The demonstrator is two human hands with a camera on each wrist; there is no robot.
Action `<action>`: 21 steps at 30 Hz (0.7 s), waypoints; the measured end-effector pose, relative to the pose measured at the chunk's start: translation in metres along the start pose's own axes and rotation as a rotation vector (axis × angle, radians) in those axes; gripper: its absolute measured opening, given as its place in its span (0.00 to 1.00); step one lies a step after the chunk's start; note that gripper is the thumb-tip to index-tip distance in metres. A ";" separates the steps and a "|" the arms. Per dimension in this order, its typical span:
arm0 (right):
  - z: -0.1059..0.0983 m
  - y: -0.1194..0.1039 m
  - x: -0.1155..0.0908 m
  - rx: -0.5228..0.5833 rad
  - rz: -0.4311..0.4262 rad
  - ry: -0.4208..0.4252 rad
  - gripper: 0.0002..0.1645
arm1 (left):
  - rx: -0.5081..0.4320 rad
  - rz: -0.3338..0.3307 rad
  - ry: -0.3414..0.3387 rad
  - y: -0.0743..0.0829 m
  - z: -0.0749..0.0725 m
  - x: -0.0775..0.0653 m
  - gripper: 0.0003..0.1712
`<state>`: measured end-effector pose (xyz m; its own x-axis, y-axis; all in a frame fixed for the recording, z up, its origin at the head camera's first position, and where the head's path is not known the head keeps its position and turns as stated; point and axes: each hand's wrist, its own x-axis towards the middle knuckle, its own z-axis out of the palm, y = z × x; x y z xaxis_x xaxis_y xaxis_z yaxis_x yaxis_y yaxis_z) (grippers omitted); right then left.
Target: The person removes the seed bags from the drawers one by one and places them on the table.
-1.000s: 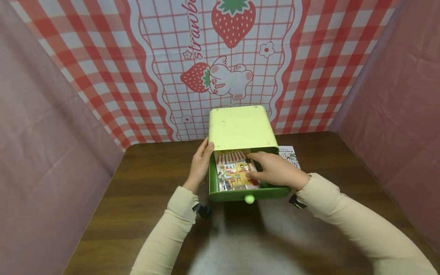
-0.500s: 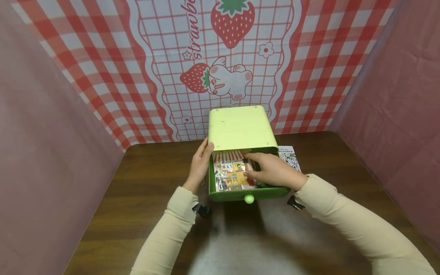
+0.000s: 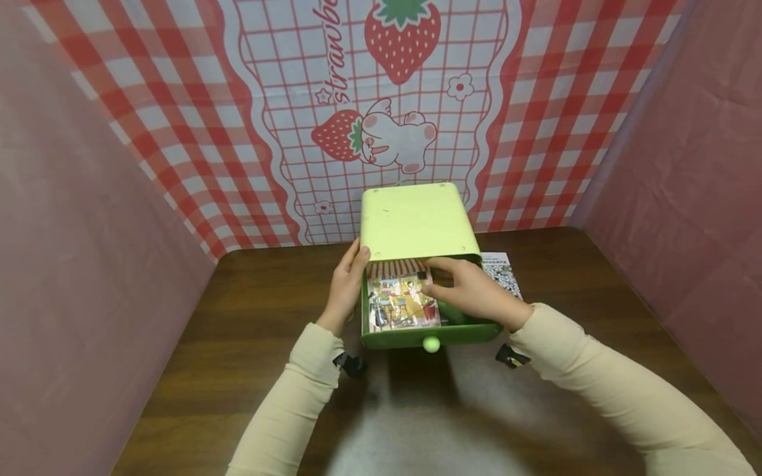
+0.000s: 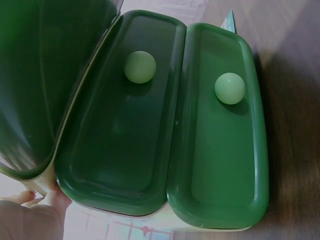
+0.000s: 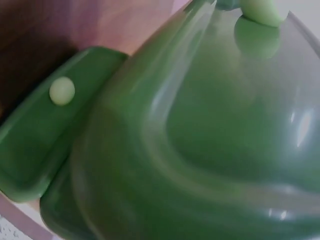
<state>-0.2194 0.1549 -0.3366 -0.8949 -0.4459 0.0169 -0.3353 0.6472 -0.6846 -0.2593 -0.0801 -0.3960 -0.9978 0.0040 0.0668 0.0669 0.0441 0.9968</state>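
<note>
A pale green desktop drawer unit [image 3: 419, 221] stands on the table with its dark green top drawer [image 3: 395, 340] pulled out. Inside, on the left, lies a clear-wrapped packet [image 3: 401, 304] printed with a colourful room scene and a red-striped awning. My right hand [image 3: 479, 293] reaches into the drawer, its thumb and index finger apart, fingertips right at the packet's right edge; its other fingers are hidden. Along the unit's left side rests my left hand [image 3: 345, 284], thumb near the front edge; the left wrist view shows its fingers [image 4: 30, 197] against the pale casing.
Below the pulled-out drawer, two more green drawers are shut, a middle one [image 4: 115, 150] and a lower one [image 4: 225, 160], each with a round pale knob. A printed white sheet or booklet [image 3: 502, 272] lies right of the unit. A strawberry-print cloth [image 3: 286, 132] hangs behind.
The packet has shifted left inside the drawer and sits straighter, showing more drawer floor at its right. My right hand has moved slightly left; my left hand has stayed put.
</note>
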 end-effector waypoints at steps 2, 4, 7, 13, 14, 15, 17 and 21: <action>0.000 0.001 0.000 0.066 0.008 0.004 0.37 | 0.000 -0.001 0.006 0.000 0.000 0.000 0.36; 0.001 0.003 0.001 0.131 0.030 0.002 0.37 | -0.003 0.005 0.010 -0.001 0.000 0.000 0.37; 0.001 0.003 0.002 0.199 0.064 -0.003 0.37 | -0.003 0.007 0.015 -0.005 0.000 0.003 0.38; 0.002 0.003 0.005 0.344 0.104 -0.016 0.35 | 0.000 0.008 0.016 -0.006 0.000 0.002 0.39; 0.002 0.003 0.005 0.371 0.108 -0.017 0.34 | -0.001 0.009 0.015 -0.006 0.000 0.002 0.39; 0.001 0.003 0.006 0.400 0.115 -0.020 0.34 | -0.002 0.007 0.014 -0.006 0.000 0.002 0.39; 0.001 0.004 0.007 0.455 0.124 -0.025 0.34 | -0.004 0.005 0.014 -0.006 0.000 0.002 0.39; 0.001 0.006 0.010 0.528 0.150 -0.025 0.33 | -0.007 0.008 0.011 -0.006 0.001 0.002 0.39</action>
<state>-0.2302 0.1537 -0.3413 -0.9122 -0.3911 -0.1221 -0.0054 0.3095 -0.9509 -0.2614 -0.0798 -0.4019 -0.9972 -0.0072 0.0748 0.0745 0.0375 0.9965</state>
